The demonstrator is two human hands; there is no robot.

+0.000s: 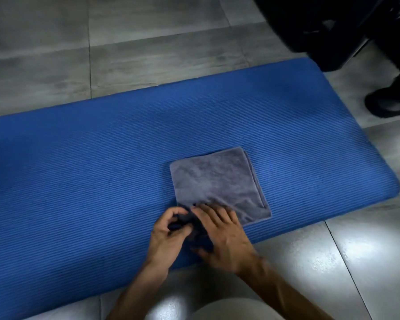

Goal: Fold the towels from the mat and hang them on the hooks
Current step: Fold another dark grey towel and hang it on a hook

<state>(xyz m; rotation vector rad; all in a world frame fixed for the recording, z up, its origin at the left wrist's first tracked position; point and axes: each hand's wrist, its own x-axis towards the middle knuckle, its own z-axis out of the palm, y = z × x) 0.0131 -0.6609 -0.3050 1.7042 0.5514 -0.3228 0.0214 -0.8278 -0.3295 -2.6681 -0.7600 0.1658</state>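
Towel, soft, light and limp (folded square on the blue mat), is best lifted by its near corner, where left hand pinches cloth and right hand presses flat.

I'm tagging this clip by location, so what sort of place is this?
Probably an indoor room in a home or gym, though that is uncertain. The floor is large grey tiles, a blue ribbed exercise mat lies on it, and a folded grey towel sits on the mat.
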